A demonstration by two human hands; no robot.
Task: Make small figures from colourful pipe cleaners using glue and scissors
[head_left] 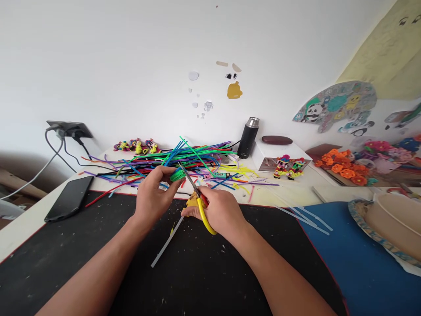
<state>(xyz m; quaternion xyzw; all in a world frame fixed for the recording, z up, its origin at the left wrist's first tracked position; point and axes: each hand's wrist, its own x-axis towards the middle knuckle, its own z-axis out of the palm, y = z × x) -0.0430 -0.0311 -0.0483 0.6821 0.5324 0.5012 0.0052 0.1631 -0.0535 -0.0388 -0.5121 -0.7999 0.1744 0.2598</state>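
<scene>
Scissors (pixel 194 188), yellow-handled, are gripped in the right hand (pixel 223 213) at centre frame, with the fingers closed through and around the handle loops. The blades are directed up and to the left, away from the body. They read as one dark line, nearly shut; the exact gape cannot be made out.

A green piece (pixel 177 175) of pipe cleaner is pinched in the left hand (pixel 153 197), fingertips narrowed onto it. The piece is located just above centre frame, at the blade tips, up and to the left of the right hand. Of the two hands the left is the nearer: it is in contact, whereas the right meets the piece only through the blades. The long axis of the piece is seen running roughly left to right, slightly tilted, so that the blade line is crossed at an angle. Whether the piece sits between the blades or just beside them cannot be told.

Appearance of the piece: bright green, fuzzy, short, seemingly bunched where it is held; its ends are partly hidden by fingers.

Surroundings noted: a pile (pixel 197 156) of multicoloured pipe cleaners behind the hands, a black mat (pixel 82 245) beneath them with a pale strip (pixel 166 248) lying on it, and a phone (pixel 69 198) at left.
</scene>
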